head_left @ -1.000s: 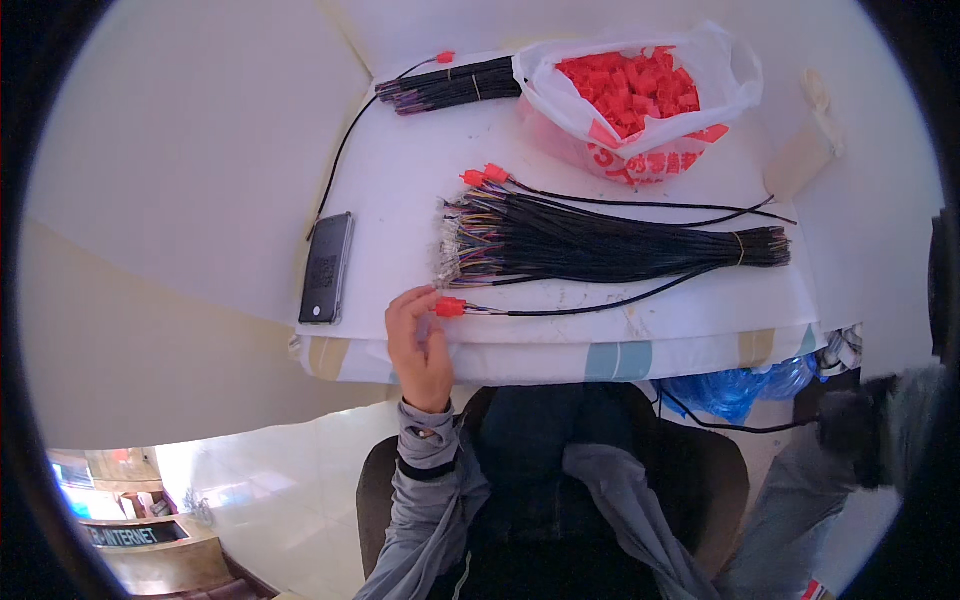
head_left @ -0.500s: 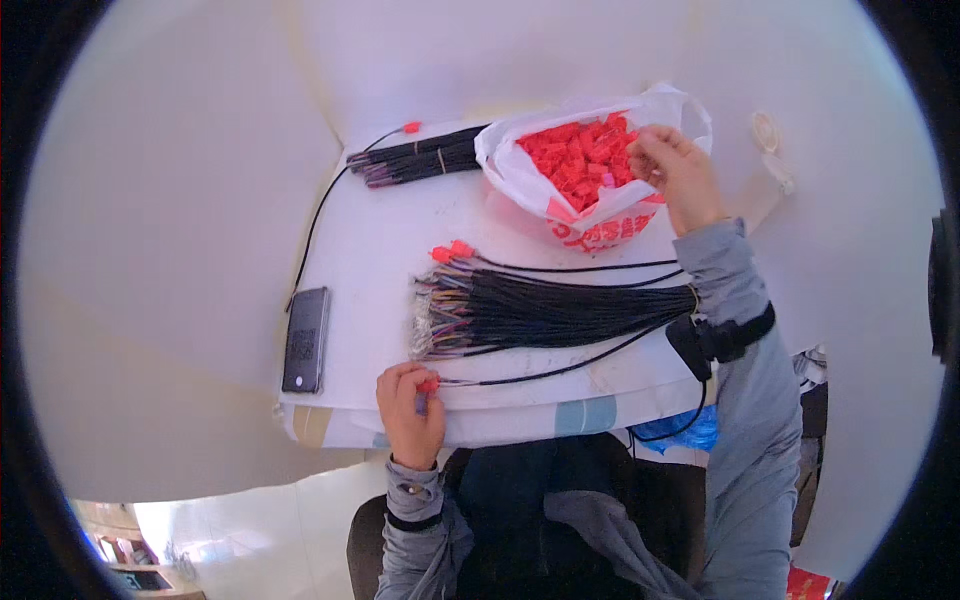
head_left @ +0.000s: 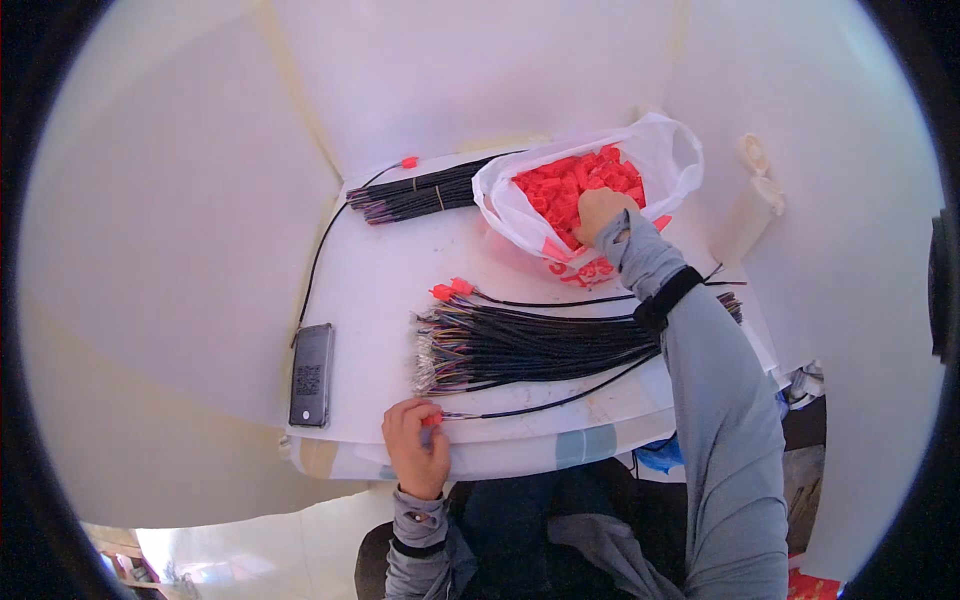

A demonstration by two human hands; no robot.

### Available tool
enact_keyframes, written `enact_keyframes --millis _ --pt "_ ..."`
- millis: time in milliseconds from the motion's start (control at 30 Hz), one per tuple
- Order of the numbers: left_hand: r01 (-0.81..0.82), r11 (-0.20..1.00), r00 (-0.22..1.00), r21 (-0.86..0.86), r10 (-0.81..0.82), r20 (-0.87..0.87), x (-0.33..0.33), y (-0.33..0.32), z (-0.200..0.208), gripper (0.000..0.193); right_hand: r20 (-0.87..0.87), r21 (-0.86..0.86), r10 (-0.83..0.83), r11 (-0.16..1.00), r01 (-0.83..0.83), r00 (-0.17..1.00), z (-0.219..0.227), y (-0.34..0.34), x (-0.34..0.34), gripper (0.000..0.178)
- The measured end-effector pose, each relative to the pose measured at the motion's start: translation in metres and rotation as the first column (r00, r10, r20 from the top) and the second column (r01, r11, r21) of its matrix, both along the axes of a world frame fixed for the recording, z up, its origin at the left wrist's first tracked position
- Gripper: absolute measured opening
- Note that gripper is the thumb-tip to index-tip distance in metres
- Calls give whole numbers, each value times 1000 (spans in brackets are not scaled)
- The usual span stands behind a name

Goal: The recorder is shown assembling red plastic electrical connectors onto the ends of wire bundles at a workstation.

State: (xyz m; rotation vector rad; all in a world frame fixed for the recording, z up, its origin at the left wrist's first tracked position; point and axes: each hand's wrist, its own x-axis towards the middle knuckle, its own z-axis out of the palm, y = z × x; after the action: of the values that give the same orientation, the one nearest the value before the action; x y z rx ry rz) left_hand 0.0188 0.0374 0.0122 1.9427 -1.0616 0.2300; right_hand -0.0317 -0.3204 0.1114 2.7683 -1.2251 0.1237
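Observation:
My left hand is at the table's front edge, its fingers closed on a small red plastic connector housing. Coloured wires run from that housing into a single black cable. My right hand reaches into a white plastic bag among many loose red connector housings; its fingertips are hidden there. Between the hands lies a fanned bundle of black cables with bare coloured wire ends to the left. Two red connector housings sit on cable ends beside the bundle's far left corner.
Another tied bundle of black cables lies at the back left of the white table. A lone cable with a red end curves down the left edge toward a phone. A pale roll lies at the right.
My right hand has moved from the bag's right side down into the red housings. The left hand keeps its hold on the connector housing. The whole view has shifted slightly.

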Motion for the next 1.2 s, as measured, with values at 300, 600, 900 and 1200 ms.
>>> enact_keyframes --millis 300,600,900,1200 --pt "6 1000 1000 -16 -6 0 1 2 1 32 235 13 -5 1000 1 972 -23 -15 -6 31" --pt "9 997 999 -82 -12 -40 -1 3 -4 43 864 -85 217 952 -295 454 36 8 -38 29" --pt "107 876 890 -470 -295 -347 -65 26 18 29 871 220 298 472 -854 390 15 190 -122 35" --pt "72 919 491 -388 -372 -788 -100 1 9 28 822 212 332 576 -789 463 -69 236 -129 36"
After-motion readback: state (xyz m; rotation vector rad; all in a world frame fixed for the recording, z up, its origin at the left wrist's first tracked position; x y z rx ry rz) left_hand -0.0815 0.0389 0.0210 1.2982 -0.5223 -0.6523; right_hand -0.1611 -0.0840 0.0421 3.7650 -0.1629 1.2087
